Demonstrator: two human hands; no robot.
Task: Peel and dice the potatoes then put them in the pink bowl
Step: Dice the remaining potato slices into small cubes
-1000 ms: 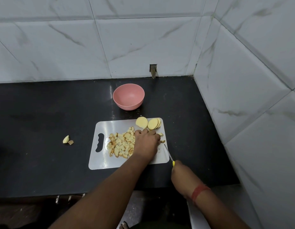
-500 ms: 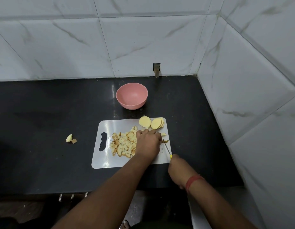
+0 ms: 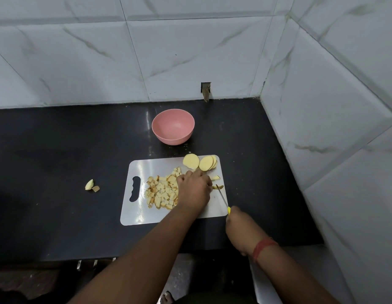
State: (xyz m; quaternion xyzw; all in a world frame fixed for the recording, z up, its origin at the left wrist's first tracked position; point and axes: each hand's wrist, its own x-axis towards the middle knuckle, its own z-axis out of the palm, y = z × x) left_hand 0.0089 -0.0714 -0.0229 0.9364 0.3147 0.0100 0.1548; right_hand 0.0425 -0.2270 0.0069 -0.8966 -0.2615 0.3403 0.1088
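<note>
A white cutting board (image 3: 147, 170) lies on the black counter. A heap of diced potato (image 3: 162, 193) covers its middle. Round potato slices (image 3: 199, 162) lie at its far right corner. My left hand (image 3: 194, 189) rests palm down over potato pieces on the board, its fingers curled; what it holds is hidden beneath it. My right hand (image 3: 241, 230) grips a knife (image 3: 222, 197) with a yellow handle, the blade lying next to small potato pieces (image 3: 216, 178) by the left fingers. The pink bowl (image 3: 173, 126) stands behind the board with nothing in it.
Two potato scraps (image 3: 92, 185) lie on the counter (image 3: 59, 161) left of the board. Tiled walls close the back and right side. A small pipe stub (image 3: 206, 91) pokes out of the back wall. The counter's front edge runs just below the board.
The knife blade has shifted slightly on the board beside my left fingers. My left hand stays on the potato pieces.
</note>
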